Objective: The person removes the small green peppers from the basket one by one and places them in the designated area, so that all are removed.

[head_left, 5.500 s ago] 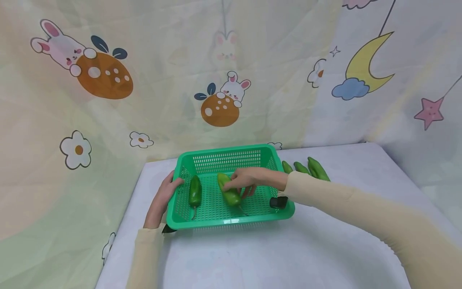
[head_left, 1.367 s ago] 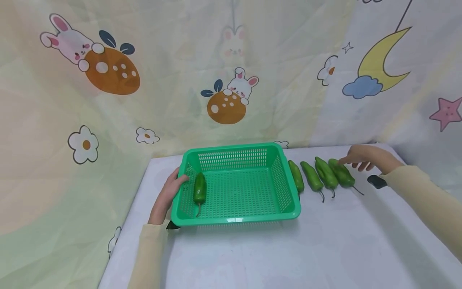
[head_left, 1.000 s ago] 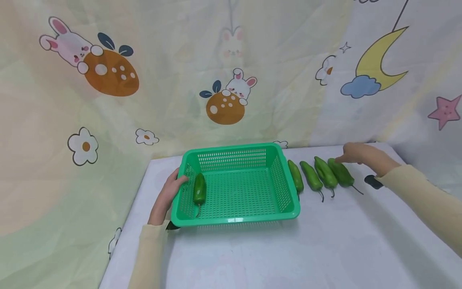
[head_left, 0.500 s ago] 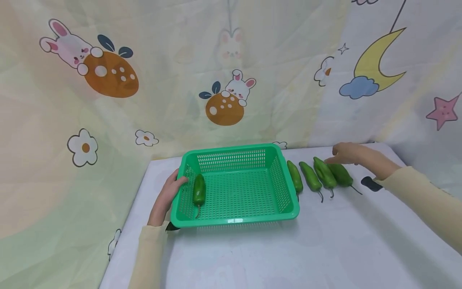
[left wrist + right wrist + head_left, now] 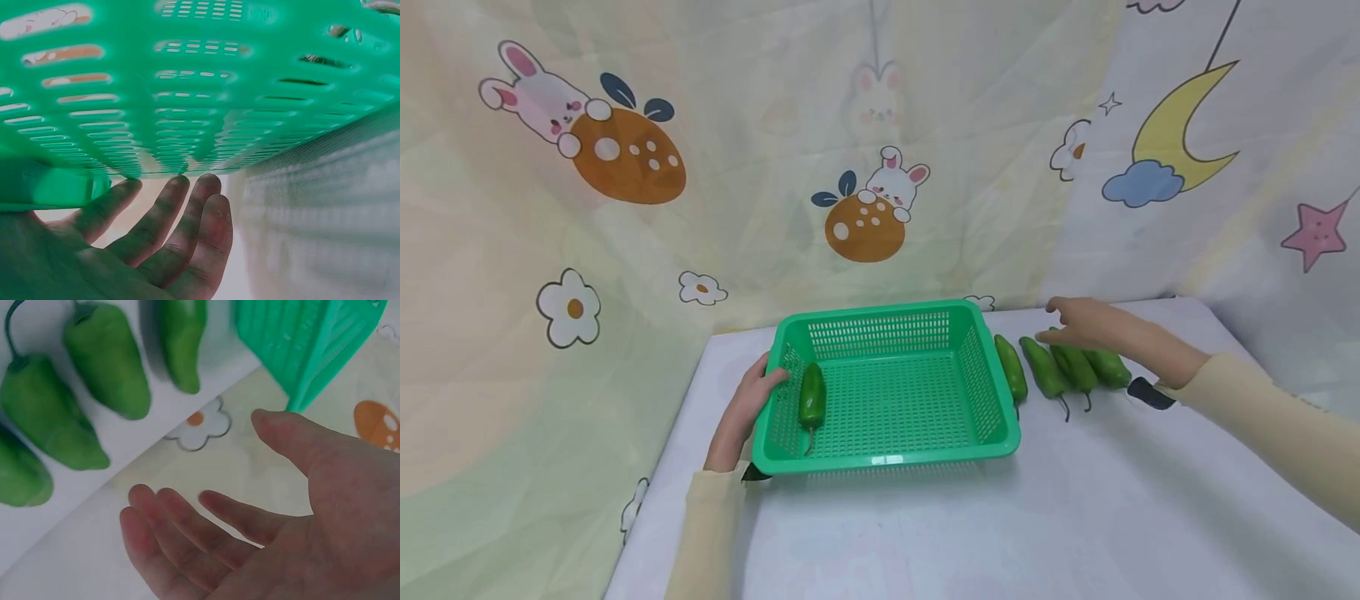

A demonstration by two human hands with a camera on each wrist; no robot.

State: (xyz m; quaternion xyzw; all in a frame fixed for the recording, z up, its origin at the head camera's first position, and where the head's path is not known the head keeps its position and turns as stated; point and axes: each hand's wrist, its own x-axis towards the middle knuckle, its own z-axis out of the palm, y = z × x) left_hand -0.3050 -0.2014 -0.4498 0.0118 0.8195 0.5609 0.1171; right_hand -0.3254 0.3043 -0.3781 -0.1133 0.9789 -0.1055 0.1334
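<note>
My left hand (image 5: pixel 745 408) grips the left side of a green plastic basket (image 5: pixel 891 459), thumb over the rim; in the left wrist view its fingertips (image 5: pixel 215 215) touch the slotted outer wall. One dark green pepper (image 5: pixel 812 397) lies along the left end inside the basket, stem toward me. Several more green peppers lie in a row to the right of the basket, stems toward me, among them a slim pepper (image 5: pixel 1012 367) close beside its wall. My right hand (image 5: pixel 1093 327) hovers over the row's far ends, holding nothing, thumb and fingers spread in the right wrist view.
A white cloth covers the table (image 5: pixel 925 533), whose back edge meets a hanging curtain (image 5: pixel 760 242) printed with rabbits, flowers and a moon. A dark wrist strap piece (image 5: pixel 1150 393) shows under the right sleeve.
Earlier my right hand held a second pepper inside the basket; that pepper now lies at the row's right end. Lately the empty right hand has moved left over the row. The left hand stays put.
</note>
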